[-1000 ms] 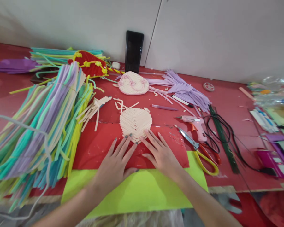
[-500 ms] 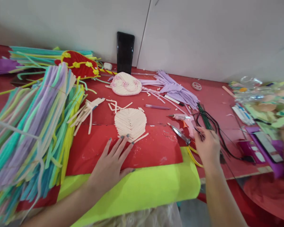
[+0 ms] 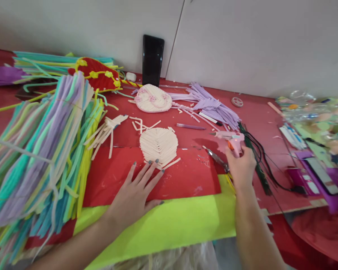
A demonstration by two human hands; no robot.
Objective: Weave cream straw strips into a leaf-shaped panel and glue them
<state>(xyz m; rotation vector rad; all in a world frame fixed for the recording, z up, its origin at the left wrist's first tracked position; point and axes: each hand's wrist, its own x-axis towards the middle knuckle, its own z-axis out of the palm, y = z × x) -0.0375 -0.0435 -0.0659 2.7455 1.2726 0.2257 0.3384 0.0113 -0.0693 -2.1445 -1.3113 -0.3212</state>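
My left hand [image 3: 138, 191] lies flat with fingers spread on a red sheet [image 3: 197, 176]. Its fingertips touch the lower edge of a cream, fan-shaped piece made of pipe cleaners [image 3: 159, 146]. At the right, my right hand [image 3: 242, 165] is wrapped round the handle of a pink glue gun [image 3: 228, 137], whose nozzle points left. Scissors [image 3: 217, 158] with yellow handles lie just left of that hand, partly hidden by it. Behind the cream piece rests a finished-looking oval fan [image 3: 153, 98] with pink flowers.
A big bundle of pastel pipe cleaners [image 3: 36, 150] fills the left. Loose cream pieces [image 3: 105, 131], a purple pen [image 3: 190, 126] and lilac pipe cleaners [image 3: 211, 103] lie around. A black phone [image 3: 153, 60] leans on the wall. The black cord [image 3: 266, 170] runs right.
My right hand has closed round the glue gun's handle and the gun has shifted slightly right and up. My left hand stays on the cream piece. The view has moved a little.
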